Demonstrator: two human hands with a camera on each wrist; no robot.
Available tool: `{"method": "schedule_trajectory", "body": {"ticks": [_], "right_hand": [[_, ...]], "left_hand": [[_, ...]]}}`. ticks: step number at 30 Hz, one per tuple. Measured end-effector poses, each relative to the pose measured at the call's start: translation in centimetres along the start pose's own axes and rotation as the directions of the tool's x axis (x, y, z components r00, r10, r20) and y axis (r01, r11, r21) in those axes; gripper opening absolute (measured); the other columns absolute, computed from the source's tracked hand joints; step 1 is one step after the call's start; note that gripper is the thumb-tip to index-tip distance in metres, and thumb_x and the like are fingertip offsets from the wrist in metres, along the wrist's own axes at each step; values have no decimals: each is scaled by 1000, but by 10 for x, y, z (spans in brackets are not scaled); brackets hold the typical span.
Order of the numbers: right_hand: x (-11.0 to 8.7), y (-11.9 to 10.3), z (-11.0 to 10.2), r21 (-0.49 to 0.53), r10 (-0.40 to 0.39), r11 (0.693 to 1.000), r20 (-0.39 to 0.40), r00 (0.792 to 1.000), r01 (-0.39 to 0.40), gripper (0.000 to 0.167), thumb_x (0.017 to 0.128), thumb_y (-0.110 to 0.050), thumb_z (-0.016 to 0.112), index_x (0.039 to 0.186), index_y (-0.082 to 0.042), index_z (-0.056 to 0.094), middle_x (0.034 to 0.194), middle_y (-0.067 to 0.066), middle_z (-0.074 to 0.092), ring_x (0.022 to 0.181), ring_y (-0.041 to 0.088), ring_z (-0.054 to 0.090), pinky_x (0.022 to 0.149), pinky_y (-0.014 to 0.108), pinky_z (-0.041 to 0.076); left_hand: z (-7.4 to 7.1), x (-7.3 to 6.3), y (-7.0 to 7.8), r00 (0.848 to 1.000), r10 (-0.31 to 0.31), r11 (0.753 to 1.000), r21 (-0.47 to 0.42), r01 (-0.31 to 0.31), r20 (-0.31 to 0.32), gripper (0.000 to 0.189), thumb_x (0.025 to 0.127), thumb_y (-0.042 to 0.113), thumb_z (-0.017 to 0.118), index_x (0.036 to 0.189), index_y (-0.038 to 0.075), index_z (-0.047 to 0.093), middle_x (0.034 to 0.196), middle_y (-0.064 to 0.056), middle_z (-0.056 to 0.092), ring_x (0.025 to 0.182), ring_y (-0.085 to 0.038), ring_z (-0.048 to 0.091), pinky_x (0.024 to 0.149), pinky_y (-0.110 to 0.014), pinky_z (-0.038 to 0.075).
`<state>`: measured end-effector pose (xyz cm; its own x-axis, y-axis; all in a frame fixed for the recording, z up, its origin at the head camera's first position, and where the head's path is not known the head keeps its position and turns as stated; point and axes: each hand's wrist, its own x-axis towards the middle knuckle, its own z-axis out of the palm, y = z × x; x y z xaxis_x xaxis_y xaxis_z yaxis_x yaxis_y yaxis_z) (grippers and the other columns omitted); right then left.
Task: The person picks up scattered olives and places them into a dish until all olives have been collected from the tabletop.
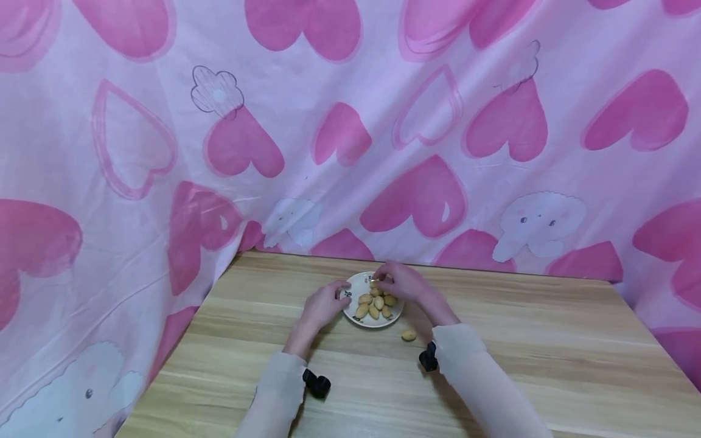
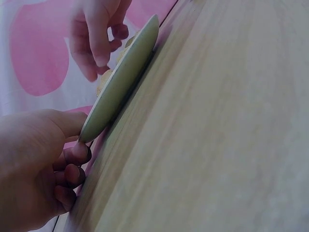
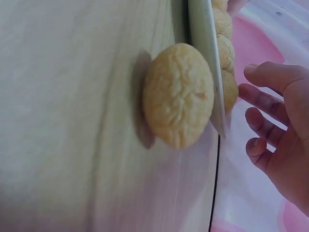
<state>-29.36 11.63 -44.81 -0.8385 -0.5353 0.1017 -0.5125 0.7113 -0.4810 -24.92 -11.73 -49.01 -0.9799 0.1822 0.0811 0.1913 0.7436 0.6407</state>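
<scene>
A small white plate [image 1: 357, 319] with dark printed marks holds several oval, tan, wrinkled pieces [image 1: 379, 302] that look like nuts in their shells. My left hand [image 1: 324, 305] pinches the plate's left rim, thumb and forefinger on either side of the edge in the left wrist view. Over the plate's far right side is my right hand [image 1: 402, 283], its fingers bent and apart beside a nut-like piece [image 3: 229, 92]; I see nothing held between them. One loose nut-like piece [image 3: 178, 96] lies on the table, right of the plate and nearer to me.
The wood-grain table [image 1: 547, 340] reaches back to a pink cloth [image 1: 339, 182] with hearts, hanging behind it and on the left. Small black cameras [image 1: 317, 384] are worn at both wrists, below the light sleeves [image 1: 460, 347].
</scene>
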Motion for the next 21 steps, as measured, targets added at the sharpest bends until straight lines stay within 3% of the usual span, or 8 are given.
{"method": "schedule_trajectory", "body": {"ticks": [5,11,17,21], "right_hand": [[-21,-1,-6,40,17,999,-39,999,-15,20,93,-17,66,111,-13,73,104,0,68,95,16,62,85,36,52],[-46,-2,-12,64,-46,997,-56,997,50,18,92,-12,67,109,-7,73,101,4,69,92,20,63,80,36,53],[-69,-3,-14,80,-15,997,-4,1000,16,18,92,-16,68,108,-11,74,97,-4,69,85,10,59,74,29,51],[-82,-3,-14,100,23,995,56,998,-29,17,92,-18,69,108,-14,74,97,-6,68,84,9,58,74,27,50]], "left_hand": [[-1,0,2,1000,-6,1000,-16,6,3,41,91,27,68,130,16,64,72,2,55,62,-13,47,58,-30,37],[-2,1,3,1000,-7,1000,-13,7,1,41,91,26,68,131,16,64,72,3,54,62,-13,47,57,-30,37],[-1,1,1,1000,-10,1000,-11,11,5,42,91,27,68,131,16,63,72,3,54,62,-13,47,57,-30,38],[1,1,0,1000,-16,1000,-5,17,6,40,91,27,68,130,16,64,73,3,54,62,-13,47,58,-30,37]]}}
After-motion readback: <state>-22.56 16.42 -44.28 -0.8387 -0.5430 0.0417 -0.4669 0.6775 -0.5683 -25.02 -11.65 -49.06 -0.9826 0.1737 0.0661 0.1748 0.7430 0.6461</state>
